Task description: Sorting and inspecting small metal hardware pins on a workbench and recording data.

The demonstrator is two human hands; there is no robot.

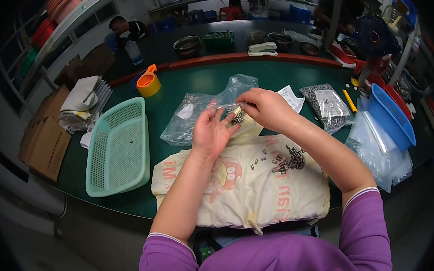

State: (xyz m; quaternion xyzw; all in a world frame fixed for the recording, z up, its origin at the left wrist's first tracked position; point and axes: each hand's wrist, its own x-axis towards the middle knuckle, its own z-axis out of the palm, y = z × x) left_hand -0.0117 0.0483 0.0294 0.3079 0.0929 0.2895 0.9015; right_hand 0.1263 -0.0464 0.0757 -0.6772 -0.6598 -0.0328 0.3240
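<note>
In front of me my left hand (pixel 208 136) is turned palm up, its curled fingers at the side of a clear plastic bag (pixel 232 107). Small metal pins (pixel 236 116) show at its fingertips, seen partly through the plastic. From the right, my right hand (pixel 263 107) pinches the upper edge of this bag between thumb and fingers. Beneath my wrists lies a cream cloth (pixel 241 199) with red print. A loose pile of short metal pins (pixel 294 159) rests on its right part, and a few lie scattered beside it. Behind my left hand lies another clear bag (pixel 178 125) holding metal pins.
A mint-green basket (pixel 141 135) stands left, beside cardboard boxes (pixel 52 147). Orange and yellow tape (pixel 148 84) lies farther back. To the right are a filled bag of pins (pixel 326 110), a yellow cutter (pixel 349 101), a blue basket (pixel 392 118) and flat plastic bags (pixel 376 147).
</note>
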